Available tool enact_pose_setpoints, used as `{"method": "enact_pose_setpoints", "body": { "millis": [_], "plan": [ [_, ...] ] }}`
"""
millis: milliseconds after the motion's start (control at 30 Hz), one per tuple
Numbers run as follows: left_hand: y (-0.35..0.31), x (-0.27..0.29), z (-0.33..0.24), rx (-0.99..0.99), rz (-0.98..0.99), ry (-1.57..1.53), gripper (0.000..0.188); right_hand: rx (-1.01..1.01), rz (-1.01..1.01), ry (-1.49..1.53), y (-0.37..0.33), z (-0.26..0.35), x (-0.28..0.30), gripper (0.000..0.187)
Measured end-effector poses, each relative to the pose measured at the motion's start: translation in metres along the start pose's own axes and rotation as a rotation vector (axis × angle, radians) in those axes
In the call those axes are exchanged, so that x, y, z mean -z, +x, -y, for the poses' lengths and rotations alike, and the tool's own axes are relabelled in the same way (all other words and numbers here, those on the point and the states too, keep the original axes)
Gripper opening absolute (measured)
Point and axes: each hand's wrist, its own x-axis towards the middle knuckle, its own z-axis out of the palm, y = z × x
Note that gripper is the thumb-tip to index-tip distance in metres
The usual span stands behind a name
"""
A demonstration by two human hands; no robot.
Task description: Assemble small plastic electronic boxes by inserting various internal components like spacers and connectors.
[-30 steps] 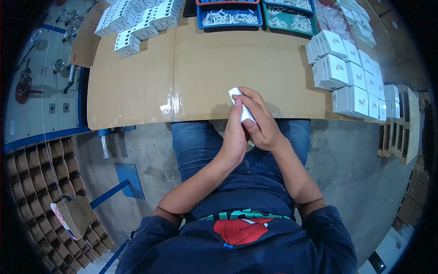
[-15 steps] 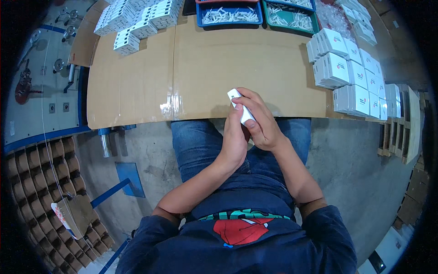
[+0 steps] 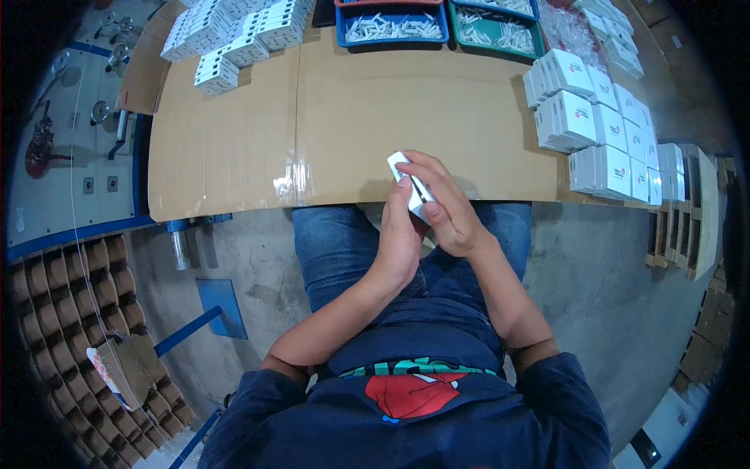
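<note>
OK so what we're looking at is a small white case held in both hands, right over the front edge of the cardboard-covered tabletop, and we honestly can't tell if its underside touches the cardboard. It's tilted, with its far end pointing up and to the left, and we can spot a thin dark line running along the face between the hands. The left hand has the left side, with its fingers closed against the case and one tip pressed near the middle. The right hand comes over from the other side, fingers curled across the far end and the right thumb down by the near end. So both grips are open only about as wide as the case itself, though we can't see what the hidden fingertips are doing underneath. Around that, we've got stacked white boxes on the right of the tabletop, and a pile of white blocks with dark openings at the far left. Along the far side there's a blue tray full of little white pieces, a green tray with more of them just beside it, then some clear crinkly plastic further right.
</note>
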Motion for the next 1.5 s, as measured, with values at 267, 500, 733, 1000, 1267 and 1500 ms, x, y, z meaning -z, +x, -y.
{"method": "enact_pose_setpoints", "body": {
  "millis": [267,500,733,1000,1267,1500],
  "plan": [
    [0.009,0.009,-0.008,-0.029,0.048,0.137,0.059,-0.121,-0.026,0.133,0.000,-0.007,0.006,0.076],
    [0.011,0.014,-0.029,0.160,0.025,0.151,0.064,-0.135,0.005,0.085,0.004,0.014,0.010,0.093],
    [0.011,0.014,-0.021,0.098,0.052,0.170,0.063,-0.059,0.003,-0.112,0.001,0.000,0.007,0.096],
    [0.005,0.011,-0.016,0.112,0.118,0.143,0.060,-0.063,-0.037,-0.155,-0.003,-0.006,0.007,0.116],
    [0.001,0.006,-0.015,0.097,0.085,0.153,0.059,-0.059,-0.050,-0.104,-0.003,-0.010,0.005,0.113],
    [0.002,0.005,-0.014,0.082,0.068,0.197,0.068,-0.133,-0.060,-0.012,-0.002,-0.005,0.003,0.121]
  ]
}}
